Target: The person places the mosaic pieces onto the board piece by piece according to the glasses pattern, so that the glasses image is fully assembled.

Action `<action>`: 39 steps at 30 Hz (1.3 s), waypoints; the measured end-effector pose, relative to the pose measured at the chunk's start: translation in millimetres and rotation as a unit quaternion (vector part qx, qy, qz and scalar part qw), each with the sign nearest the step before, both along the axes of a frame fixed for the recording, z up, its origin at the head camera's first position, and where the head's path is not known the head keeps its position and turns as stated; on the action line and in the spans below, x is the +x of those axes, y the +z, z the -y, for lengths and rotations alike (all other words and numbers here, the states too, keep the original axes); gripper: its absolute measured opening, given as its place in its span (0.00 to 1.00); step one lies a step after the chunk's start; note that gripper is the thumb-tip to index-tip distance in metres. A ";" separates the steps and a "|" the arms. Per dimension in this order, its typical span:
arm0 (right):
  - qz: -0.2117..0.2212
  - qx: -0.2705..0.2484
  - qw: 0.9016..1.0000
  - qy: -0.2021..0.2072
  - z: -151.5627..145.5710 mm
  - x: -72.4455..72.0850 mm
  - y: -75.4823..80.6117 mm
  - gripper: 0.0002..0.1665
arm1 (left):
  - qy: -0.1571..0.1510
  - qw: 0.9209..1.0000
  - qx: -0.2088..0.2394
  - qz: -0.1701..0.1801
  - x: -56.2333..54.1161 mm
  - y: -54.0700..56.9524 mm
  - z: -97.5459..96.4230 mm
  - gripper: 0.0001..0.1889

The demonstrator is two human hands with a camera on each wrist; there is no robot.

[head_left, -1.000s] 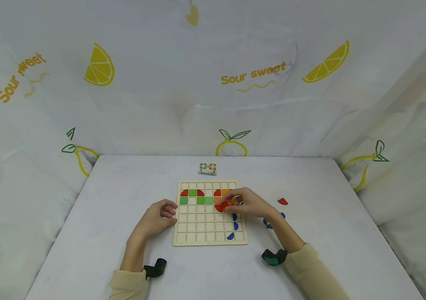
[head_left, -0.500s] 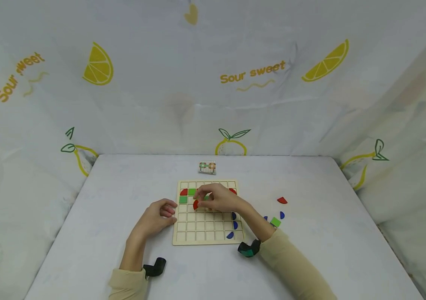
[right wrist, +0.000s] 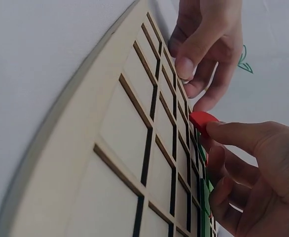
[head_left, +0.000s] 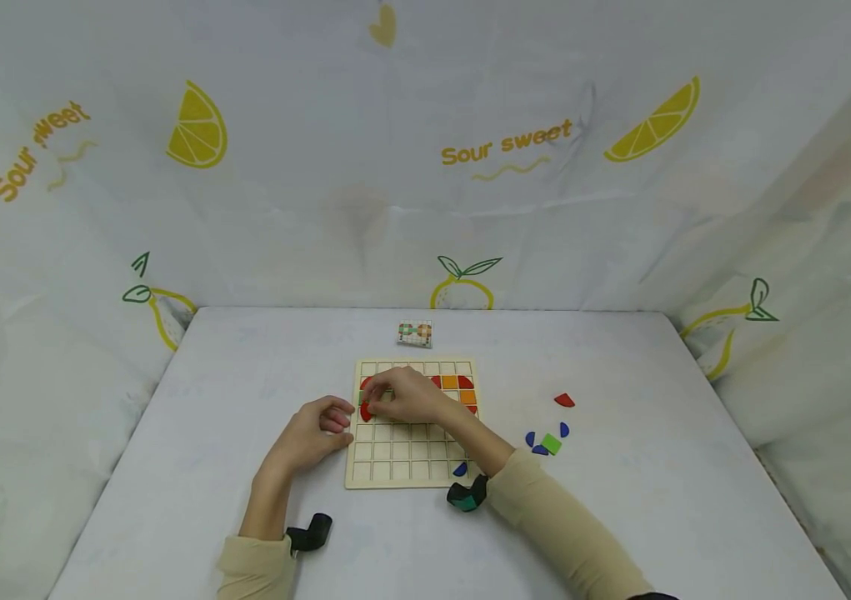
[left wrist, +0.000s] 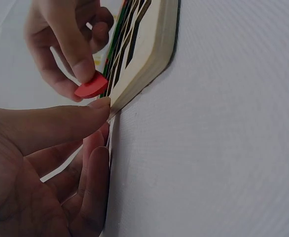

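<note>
A wooden grid board (head_left: 402,452) lies on the table, its upper cells partly filled with red, green and orange tiles. Between thumb and fingers my right hand (head_left: 412,396) pinches a red quarter-circle tile (left wrist: 91,88), held over a cell in the third row at the board's left side. The hand and forearm cover several cells in the head view. My left hand (head_left: 311,433) rests against the board's left edge, thumb and fingertips touching it, fingers relaxed. In the right wrist view, the red tile (right wrist: 202,121) is close over the grid, near the left hand's fingers.
Right of the board lie a loose red tile (head_left: 563,400), a green square (head_left: 551,443) and several blue pieces (head_left: 530,438). Another blue piece (head_left: 460,469) lies on the board's lower right. A small pattern card (head_left: 415,333) sits behind the board.
My right hand has moved left across the board with the red tile, from the right-hand tiles to the left side. The green square on the table came into view. My left hand stays put.
</note>
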State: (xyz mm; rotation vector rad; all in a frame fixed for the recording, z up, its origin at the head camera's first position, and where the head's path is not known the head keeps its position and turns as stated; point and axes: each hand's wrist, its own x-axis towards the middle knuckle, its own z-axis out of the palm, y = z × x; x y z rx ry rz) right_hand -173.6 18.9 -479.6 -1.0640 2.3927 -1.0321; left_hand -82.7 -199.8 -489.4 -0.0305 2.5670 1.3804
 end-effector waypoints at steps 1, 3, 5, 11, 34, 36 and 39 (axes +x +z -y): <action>-0.003 0.003 1.000 -0.001 0.7 0.1 0.3 0.08 | 0.000 1.000 0.001 0.000 -0.2 0.2 0.0 0.19; -0.008 0.009 1.000 -0.002 1.6 0.8 2.1 0.08 | 0.000 1.000 0.003 0.001 -0.5 0.7 0.0 0.19; -0.009 0.012 1.000 -0.004 2.3 1.2 3.5 0.09 | 0.001 1.000 0.003 0.001 -0.8 1.1 0.0 0.19; -0.017 0.025 1.000 0.004 4.2 1.5 6.0 0.10 | 0.002 1.000 0.002 0.003 -1.1 2.2 -0.1 0.19; -0.053 0.090 0.995 -0.001 2.2 11.5 7.7 0.09 | 0.000 1.000 0.007 0.005 0.8 2.7 -2.9 0.20; -0.048 0.086 0.995 -0.004 -0.5 11.6 8.2 0.09 | 0.002 1.000 0.006 0.005 1.1 2.9 -2.7 0.20; -0.046 0.083 0.995 -0.011 -4.4 11.0 8.3 0.10 | 0.002 1.000 0.005 0.003 1.6 2.8 -2.4 0.20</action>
